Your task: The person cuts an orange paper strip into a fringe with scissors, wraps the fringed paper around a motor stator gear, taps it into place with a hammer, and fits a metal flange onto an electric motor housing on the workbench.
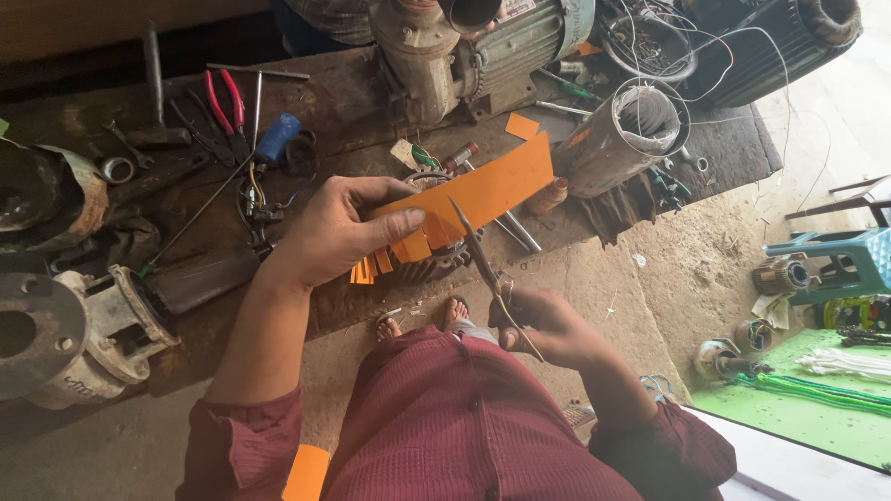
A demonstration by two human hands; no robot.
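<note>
My left hand [339, 227] pinches a long orange paper strip [483, 190] between thumb and fingers, holding it out over the low workbench. Several cut orange slips [390, 255] hang from under the same hand. My right hand [548, 325] grips the handles of metal scissors [478, 255], whose open blades point up and meet the strip's lower edge. Below the strip sits a round motor stator [432, 264], partly hidden by the paper.
A dark workbench [353, 102] carries red-handled pliers [225, 104], a blue-handled tool [277, 137], wrenches, a pump motor [483, 51] and a wound stator [624, 137]. A pump housing [83, 339] lies left. A teal stool [835, 260] and green mat [817, 399] are right.
</note>
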